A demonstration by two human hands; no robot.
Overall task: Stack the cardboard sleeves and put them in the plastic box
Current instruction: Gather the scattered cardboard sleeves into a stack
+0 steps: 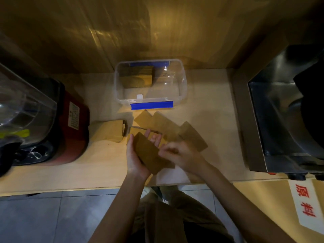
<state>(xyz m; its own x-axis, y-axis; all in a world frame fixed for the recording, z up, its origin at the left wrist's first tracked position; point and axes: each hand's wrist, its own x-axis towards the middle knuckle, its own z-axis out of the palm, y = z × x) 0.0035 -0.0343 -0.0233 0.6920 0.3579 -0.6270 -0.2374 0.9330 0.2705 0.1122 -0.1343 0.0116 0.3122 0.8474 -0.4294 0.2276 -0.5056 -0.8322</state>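
Meanwhile, at a pale wooden counter (pixel 98 172), a person's left hand (pixel 134 159) cradles a stack of cardboard sleeves (pixel 152 153) from below, fingers curled around its far end, while the right hand (pixel 181 156) presses against the stack's right edge, its fingers blurred so the exact hold cannot be told. Squaring the edges flush before moving on looks the sensible course here, since loose sleeves (pixel 168 127) lie fanned on the counter just behind the hands, and another bundle (pixel 107 131) sits to the left (beside a red appliance (pixel 73 127)). Further back stands the clear plastic box (pixel 182 81), lid off, blue latches (pixel 151 105) showing, with sleeves already stacked in its left rear corner and its right half apparently bare.
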